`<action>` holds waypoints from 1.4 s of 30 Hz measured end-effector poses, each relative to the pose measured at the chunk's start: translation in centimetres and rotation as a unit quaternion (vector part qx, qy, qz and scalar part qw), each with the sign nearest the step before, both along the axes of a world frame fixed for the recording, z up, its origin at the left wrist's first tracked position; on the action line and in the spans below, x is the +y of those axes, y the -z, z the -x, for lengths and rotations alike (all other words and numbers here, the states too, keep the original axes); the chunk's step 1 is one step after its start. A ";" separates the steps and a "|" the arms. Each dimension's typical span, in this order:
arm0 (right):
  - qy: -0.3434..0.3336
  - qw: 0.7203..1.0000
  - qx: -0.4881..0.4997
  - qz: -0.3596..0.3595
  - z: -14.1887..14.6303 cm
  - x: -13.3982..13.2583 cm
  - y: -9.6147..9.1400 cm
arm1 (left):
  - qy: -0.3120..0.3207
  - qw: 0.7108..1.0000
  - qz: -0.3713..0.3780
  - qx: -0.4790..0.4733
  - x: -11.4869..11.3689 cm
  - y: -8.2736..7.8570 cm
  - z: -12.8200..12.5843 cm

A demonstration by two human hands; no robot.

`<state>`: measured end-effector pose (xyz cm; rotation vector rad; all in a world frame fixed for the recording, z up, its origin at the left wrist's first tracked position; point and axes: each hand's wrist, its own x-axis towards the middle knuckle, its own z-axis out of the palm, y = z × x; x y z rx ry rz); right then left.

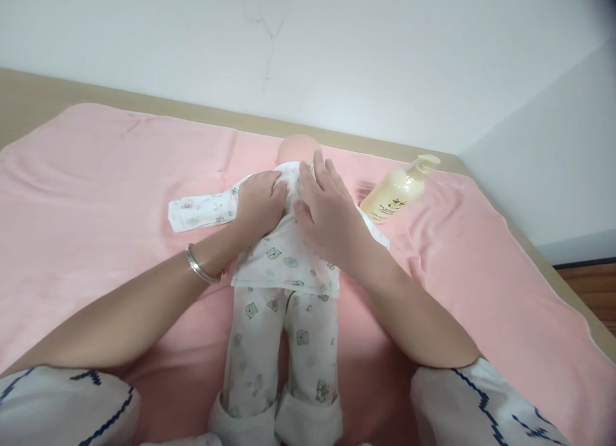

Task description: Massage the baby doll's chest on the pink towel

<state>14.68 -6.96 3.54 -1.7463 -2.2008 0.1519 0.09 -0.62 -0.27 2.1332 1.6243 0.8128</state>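
A doll point(298, 152) lies stretched out, its head at the far end, dressed in a white printed shirt point(283, 263) and matching trousers point(255, 350) with turned-up cuffs. My left hand point(262, 202), with a silver bangle at the wrist, rests on the left side of the shirt near the shoulder. Its fingers curl in against the cloth, their tips partly hidden. My right hand point(327, 205) lies over the right side of the doll's chest, fingers outstretched and spread. One white sleeve point(202, 212) extends out to the left; the other is mostly behind my right hand.
A pink blanket point(86, 240) with some creases spreads under the doll on a wooden surface point(38, 90). Just right of the doll, a pale yellow pump bottle point(394, 192) lies tilted on the blanket. A white wall point(192, 42) rises behind.
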 end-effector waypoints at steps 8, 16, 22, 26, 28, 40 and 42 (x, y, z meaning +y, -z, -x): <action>0.033 0.999 0.030 0.026 0.3 1.9 1.3 | -0.013 1.000 0.024 -0.003 -0.2 0.0 -0.1; 0.046 0.999 0.003 -0.017 0.6 0.9 1.6 | -0.030 0.998 0.050 -0.022 -0.3 0.5 -0.2; 0.027 0.999 0.030 -0.013 0.8 0.5 1.2 | -0.027 0.998 0.052 -0.023 -0.2 0.6 0.0; 0.053 0.992 0.065 -0.093 0.2 0.3 -0.2 | -0.030 0.998 0.058 -0.015 -0.2 0.6 0.1; 0.071 0.990 0.067 -0.102 0.2 0.7 0.3 | -0.029 0.998 0.056 -0.016 -0.2 0.6 0.1; 0.049 0.989 0.115 -0.073 1.1 2.8 5.2 | -0.044 0.998 0.034 -0.015 -0.2 1.0 -0.1; 0.056 0.988 0.117 -0.080 1.2 2.8 5.3 | -0.050 0.998 0.027 -0.008 -0.1 1.2 -0.1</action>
